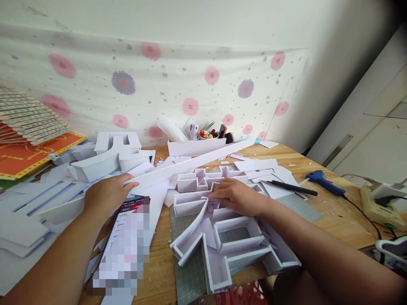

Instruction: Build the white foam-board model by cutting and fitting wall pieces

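Observation:
My left hand (110, 192) is closed on one end of a long white foam-board strip (190, 165), which slants up and away to the right above the desk. A white foam-board character shape (238, 243), built of thin upright walls with hollow channels, lies on a grey-green cutting mat (190, 271). Over its upper middle, my right hand (237, 195) has its fingers together on one of the walls; the fingertips are partly hidden. A phone (127, 237) with a lit, blurred screen lies below my left hand.
A blue hot glue gun (327, 182) and a black pen-like tool (294, 187) lie right, near a power strip (378, 207). Finished white shapes (108, 156) and cut sheets (25, 216) cover the left. A white box (197, 147) of supplies stands at the wall.

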The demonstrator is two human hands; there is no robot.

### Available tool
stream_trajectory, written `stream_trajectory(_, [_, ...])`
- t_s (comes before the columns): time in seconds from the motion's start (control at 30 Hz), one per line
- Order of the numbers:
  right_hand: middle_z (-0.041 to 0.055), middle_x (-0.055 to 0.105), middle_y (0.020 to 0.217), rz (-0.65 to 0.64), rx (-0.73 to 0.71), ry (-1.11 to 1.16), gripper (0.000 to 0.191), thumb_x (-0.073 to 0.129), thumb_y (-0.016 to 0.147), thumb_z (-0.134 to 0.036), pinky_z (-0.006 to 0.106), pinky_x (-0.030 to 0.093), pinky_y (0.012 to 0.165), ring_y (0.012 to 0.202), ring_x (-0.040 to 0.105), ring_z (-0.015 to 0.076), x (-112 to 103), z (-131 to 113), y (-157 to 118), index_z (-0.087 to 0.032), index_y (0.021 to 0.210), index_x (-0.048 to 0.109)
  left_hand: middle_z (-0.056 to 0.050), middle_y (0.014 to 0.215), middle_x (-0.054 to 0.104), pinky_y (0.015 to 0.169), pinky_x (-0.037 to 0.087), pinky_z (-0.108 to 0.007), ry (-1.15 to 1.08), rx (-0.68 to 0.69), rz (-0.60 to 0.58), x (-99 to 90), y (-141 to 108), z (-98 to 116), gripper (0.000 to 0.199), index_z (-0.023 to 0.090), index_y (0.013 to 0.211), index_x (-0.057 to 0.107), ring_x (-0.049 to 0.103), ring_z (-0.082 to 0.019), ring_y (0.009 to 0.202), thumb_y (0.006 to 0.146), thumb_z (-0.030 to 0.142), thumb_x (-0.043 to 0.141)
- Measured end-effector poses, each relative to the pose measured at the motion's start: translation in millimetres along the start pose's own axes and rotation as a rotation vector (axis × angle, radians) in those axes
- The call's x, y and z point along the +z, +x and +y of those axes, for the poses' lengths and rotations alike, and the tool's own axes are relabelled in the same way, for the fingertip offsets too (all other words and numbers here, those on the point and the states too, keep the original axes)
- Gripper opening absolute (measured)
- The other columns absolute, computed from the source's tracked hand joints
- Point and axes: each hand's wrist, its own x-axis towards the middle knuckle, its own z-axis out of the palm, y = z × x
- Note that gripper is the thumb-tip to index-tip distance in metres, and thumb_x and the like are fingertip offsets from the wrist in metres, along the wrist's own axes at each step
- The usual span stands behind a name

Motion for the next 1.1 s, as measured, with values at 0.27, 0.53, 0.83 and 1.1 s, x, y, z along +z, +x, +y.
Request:
stream_trajectory(0.27, [0.0092,0.066,0.106,-0.038,0.046,-0.015,0.033,0.047,0.094,-0.023,0.037,0.042,0.088,0.096,0.057,0.0213,-0.4,-1.5,0.5,-0.022,0.123,0.063,-0.013,0.106,0.07,0.067,0.038,-0.036,-0.008,0.043,0.015,-1.7,-2.8,-1.8,0.055,0.026,0.113,0.064,0.061,-0.034,0.091,0.087,0.059,0.028])
stream_trajectory(0.53, [0.0116,0.067,0.108,-0.007,-0.029,0.098,0.033,0.045,0.093,-0.016,0.035,0.045,0.088,0.098,0.06,0.0203,-14.2,-10.5,8.2,-0.016,0.121,0.063,-0.014,0.105,0.07,0.064,0.037,-0.037,-0.028,0.051,0.04,-2.9,-5.2,0.2,0.052,0.025,0.111,0.066,0.062,-0.035,0.09,0.087,0.055,0.032])
stream_trajectory(0.83, [0.0067,0.07,0.089,-0.157,-0.07,0.012,0.021,0.053,0.083,-0.006,0.028,0.046,0.078,0.085,0.062,0.0175,-10.9,-18.1,46.6,-0.016,0.085,0.071,-0.007,0.105,0.072,0.073,0.043,-0.037,-0.23,0.12,0.17,-3.4,-9.7,0.0,0.038,0.026,0.105,0.066,0.064,-0.03,0.093,0.086,0.046,0.04])
stream_trajectory(1.1, [-0.0011,0.063,0.07,-0.137,0.069,0.135,0.015,0.061,0.069,-0.003,0.02,0.038,0.058,0.063,0.054,0.0109,3.0,-10.2,60.2,-0.016,0.076,0.066,-0.004,0.098,0.071,0.088,0.044,-0.029,-0.535,0.446,0.402,3.6,-15.1,5.2,0.027,0.022,0.091,0.067,0.063,-0.02,0.096,0.086,0.036,0.045])
